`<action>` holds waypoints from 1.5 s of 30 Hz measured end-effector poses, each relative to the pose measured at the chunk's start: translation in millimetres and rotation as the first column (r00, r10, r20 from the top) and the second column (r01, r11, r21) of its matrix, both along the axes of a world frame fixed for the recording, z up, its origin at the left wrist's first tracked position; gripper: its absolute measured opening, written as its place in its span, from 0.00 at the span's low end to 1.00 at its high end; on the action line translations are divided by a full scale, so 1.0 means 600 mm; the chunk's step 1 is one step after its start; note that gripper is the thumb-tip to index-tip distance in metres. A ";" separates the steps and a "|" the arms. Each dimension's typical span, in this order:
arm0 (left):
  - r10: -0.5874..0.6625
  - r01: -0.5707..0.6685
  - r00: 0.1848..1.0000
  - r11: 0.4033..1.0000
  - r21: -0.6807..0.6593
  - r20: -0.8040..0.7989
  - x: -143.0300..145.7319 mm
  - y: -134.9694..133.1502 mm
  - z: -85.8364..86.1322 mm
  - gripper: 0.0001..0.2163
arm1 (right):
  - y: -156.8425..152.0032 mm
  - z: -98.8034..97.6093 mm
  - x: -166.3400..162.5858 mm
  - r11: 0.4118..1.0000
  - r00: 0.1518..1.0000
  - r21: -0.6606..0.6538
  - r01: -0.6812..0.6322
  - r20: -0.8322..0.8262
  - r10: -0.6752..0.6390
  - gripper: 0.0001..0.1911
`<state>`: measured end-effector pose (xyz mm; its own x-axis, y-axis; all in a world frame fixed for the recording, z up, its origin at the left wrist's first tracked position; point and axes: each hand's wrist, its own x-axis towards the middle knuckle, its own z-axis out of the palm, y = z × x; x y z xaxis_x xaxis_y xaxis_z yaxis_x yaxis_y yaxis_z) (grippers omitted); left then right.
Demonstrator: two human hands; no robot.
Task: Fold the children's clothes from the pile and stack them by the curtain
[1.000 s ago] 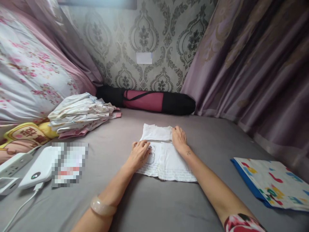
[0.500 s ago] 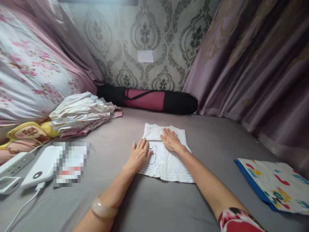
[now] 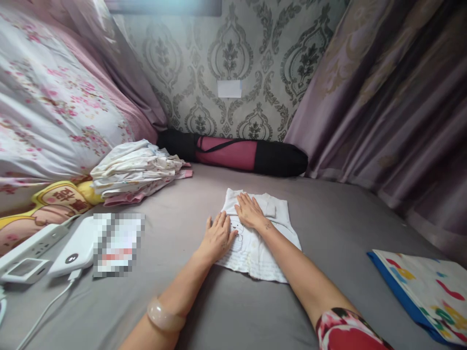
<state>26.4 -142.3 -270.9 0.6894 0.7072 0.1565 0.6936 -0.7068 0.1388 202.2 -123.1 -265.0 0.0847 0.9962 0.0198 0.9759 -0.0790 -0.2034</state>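
A small white garment (image 3: 262, 257) with a line-drawn animal print and rows of faint lettering lies flat on the grey sheet (image 3: 233, 311). Its upper part is folded inward, making a band across the top. My left hand (image 3: 218, 236) rests on the garment's left edge, fingers stretched out. Pressed flat on the folded band is my right hand (image 3: 250, 210), its fingers extended and lying on the cloth. Neither hand grips anything. Part of the print is hidden beneath my left thumb.
Piled clothes (image 3: 134, 167) lie at the left, beside a yellow cushion (image 3: 58, 199). Nearer are a white power bank (image 3: 78, 248), a power strip (image 3: 34, 245) and a blurred-out item (image 3: 118, 245). A black-and-maroon bag (image 3: 226, 153) lies along the wall; a colourful folded cloth (image 3: 426, 287) is at right.
My right hand has slid left across the folded band, and a loose flap end now shows right of it. My left hand stays on the left edge. The whole view has shifted slightly.
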 end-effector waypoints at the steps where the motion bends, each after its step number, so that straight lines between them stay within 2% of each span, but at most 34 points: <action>1: 0.005 -0.005 1.000 1.000 0.002 -0.001 0.000 0.000 -0.002 0.21 | 0.003 -0.004 0.001 1.000 1.000 -0.008 0.011 -0.001 -0.011 0.32; 7: 0.005 -0.006 1.000 1.000 0.031 0.027 -0.001 0.002 -0.009 0.22 | 0.012 0.002 0.002 0.997 0.999 -0.074 0.021 -0.023 -0.022 0.32; 14: 0.038 -0.041 0.998 0.997 0.063 0.049 0.002 0.002 -0.017 0.24 | 0.038 0.015 -0.039 0.998 0.998 -0.001 -0.058 -0.003 0.058 0.31; 18: 0.085 -0.090 0.994 0.993 0.076 0.065 0.002 0.004 -0.020 0.26 | 0.068 0.006 -0.054 0.999 0.998 -0.010 -0.053 -0.028 0.053 0.31; 23: 0.088 -0.093 0.994 0.993 0.076 0.070 0.000 0.006 -0.023 0.27 | 0.085 -0.013 -0.060 1.000 0.999 -0.006 -0.014 -0.041 0.014 0.31; 26: 0.101 -0.104 0.993 0.993 0.061 0.054 0.001 0.006 -0.023 0.27 | 0.086 -0.013 -0.059 1.000 0.999 -0.019 -0.009 -0.050 0.008 0.31; 30: 0.108 -0.110 0.993 0.993 0.045 0.041 0.001 0.005 -0.020 0.26 | 0.079 0.003 -0.053 0.997 0.997 -0.069 -0.033 -0.077 0.028 0.31; 35: 0.074 -0.077 0.996 0.995 0.063 0.050 -0.001 0.008 -0.025 0.27 | 0.061 0.009 -0.057 0.997 0.997 0.041 -0.068 -0.042 0.070 0.31; 40: 0.069 -0.075 0.996 0.993 0.092 0.062 -0.006 0.010 -0.029 0.26 | 0.058 -0.001 -0.065 0.997 0.995 -0.009 -0.078 -0.071 0.077 0.30; 43: 0.072 -0.076 0.996 0.994 0.084 0.052 -0.007 0.007 -0.022 0.25 | 0.058 0.007 -0.059 0.994 0.989 -0.053 -0.093 -0.121 0.086 0.30; 45: 0.067 -0.071 0.997 0.994 0.079 0.049 -0.007 0.004 -0.016 0.25 | 0.055 0.011 -0.052 0.997 0.990 -0.035 -0.073 -0.123 0.069 0.31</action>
<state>22.4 -139.7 -280.7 0.6303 0.7365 0.2455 0.7352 -0.6679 0.1161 171.0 -90.0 -258.6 0.0131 0.9996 -0.0255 0.9475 -0.0205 -0.3190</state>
